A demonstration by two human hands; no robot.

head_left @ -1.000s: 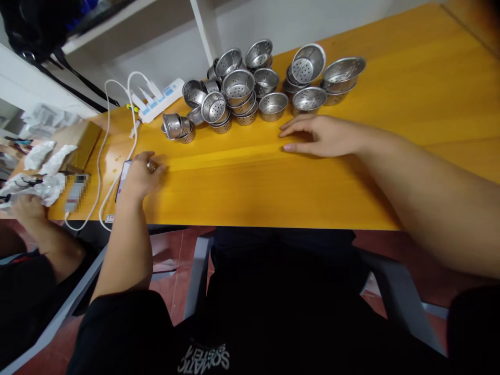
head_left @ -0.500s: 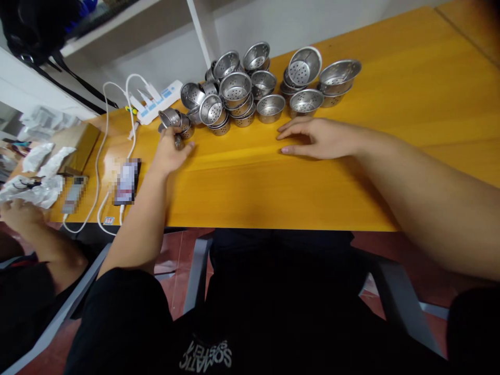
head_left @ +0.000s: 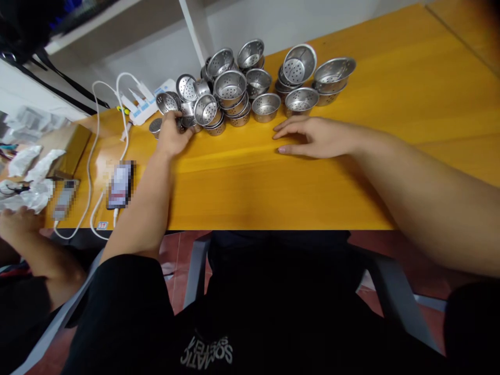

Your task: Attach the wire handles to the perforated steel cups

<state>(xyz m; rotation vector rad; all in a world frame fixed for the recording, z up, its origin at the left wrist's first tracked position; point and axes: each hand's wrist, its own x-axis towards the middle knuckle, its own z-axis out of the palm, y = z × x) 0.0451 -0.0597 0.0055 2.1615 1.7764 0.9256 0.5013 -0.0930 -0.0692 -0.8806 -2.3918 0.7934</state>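
My left hand (head_left: 173,136) is at the left end of a cluster of perforated steel strainer baskets. Its fingers and thumb close around a small strainer basket (head_left: 180,124), mostly hidden by the hand. Just beyond the fingertips a tilted strainer basket (head_left: 167,103) leans, and a small one (head_left: 155,126) lies to their left. My right hand (head_left: 308,136) rests over the table with fingers apart and holds nothing. Nearest to it are a single upright strainer basket (head_left: 266,108) and a wider one (head_left: 301,102) to its right.
Several stacked strainer baskets (head_left: 230,89) stand along the back of the wooden table (head_left: 234,187). On the left are a white power strip (head_left: 146,110) with cables, a phone (head_left: 121,185), a second device (head_left: 65,200), and plastic bags (head_left: 26,160). Another person's hand (head_left: 20,221) is at far left.
My left hand has moved slightly right and the small baskets around it have shifted; one at the left end now shows apart. My right hand stays almost still.
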